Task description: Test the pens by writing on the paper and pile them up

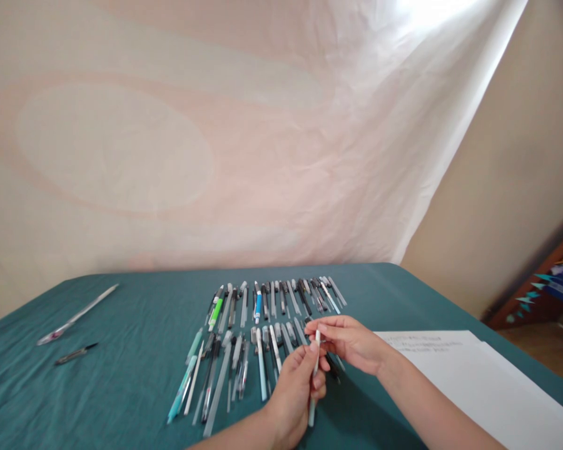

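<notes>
My left hand is closed around a slim whitish pen, which stands nearly upright with its lower end poking out below the fist. Close against the pen's upper end is my right hand. Its thumb and fingers are drawn together there, and whatever lies between them is hidden. Both hands are above the near row of pens, covering its right part. Grey, black, white and light-blue pens make up that row. Behind it lies a second row of pens, with a green pen and a blue pen among them.
White paper sheets with faint handwriting lie at the right. On the left of the green cloth rest a long clear plastic sleeve and a dark pen. A pale curtain hangs behind the table.
</notes>
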Demonstrator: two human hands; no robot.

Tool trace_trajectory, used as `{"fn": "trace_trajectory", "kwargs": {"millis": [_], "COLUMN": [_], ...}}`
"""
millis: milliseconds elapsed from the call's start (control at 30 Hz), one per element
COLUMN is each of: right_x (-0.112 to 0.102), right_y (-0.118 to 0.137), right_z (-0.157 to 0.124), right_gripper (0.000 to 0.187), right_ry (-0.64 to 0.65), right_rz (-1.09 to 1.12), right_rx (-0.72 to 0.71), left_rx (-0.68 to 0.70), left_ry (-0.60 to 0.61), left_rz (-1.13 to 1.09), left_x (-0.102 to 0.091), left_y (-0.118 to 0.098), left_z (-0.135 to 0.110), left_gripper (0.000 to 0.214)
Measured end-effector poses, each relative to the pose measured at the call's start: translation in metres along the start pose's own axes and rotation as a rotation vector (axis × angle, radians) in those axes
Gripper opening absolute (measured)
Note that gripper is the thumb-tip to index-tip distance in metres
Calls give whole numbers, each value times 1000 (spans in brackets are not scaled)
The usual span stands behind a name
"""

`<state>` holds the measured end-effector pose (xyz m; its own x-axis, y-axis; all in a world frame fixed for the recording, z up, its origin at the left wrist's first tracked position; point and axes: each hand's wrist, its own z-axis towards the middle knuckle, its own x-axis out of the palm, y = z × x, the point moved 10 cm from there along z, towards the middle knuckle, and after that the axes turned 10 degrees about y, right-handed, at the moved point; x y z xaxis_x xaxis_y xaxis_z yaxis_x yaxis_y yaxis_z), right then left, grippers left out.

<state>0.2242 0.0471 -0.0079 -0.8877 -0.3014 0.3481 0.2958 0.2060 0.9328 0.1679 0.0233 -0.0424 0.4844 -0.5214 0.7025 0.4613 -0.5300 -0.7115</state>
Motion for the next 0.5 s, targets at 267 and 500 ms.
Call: {"fn": "trace_trajectory", "kwargs": {"millis": [267,500], "right_x": [-8,-6], "right_y": [-4,-1], "right_z": [-2,0], "right_gripper": [21,25], "right_ry": [-112,-76], "right_rz": [-88,-63], "right_rx": [-67,-54], "left_rx": [12,23], "left_ry": [13,-6], "left_rz": [-17,-4], "left_x": [0,-4], "left_y": [0,0], "left_z": [1,3], "left_gripper": [30,31]}}
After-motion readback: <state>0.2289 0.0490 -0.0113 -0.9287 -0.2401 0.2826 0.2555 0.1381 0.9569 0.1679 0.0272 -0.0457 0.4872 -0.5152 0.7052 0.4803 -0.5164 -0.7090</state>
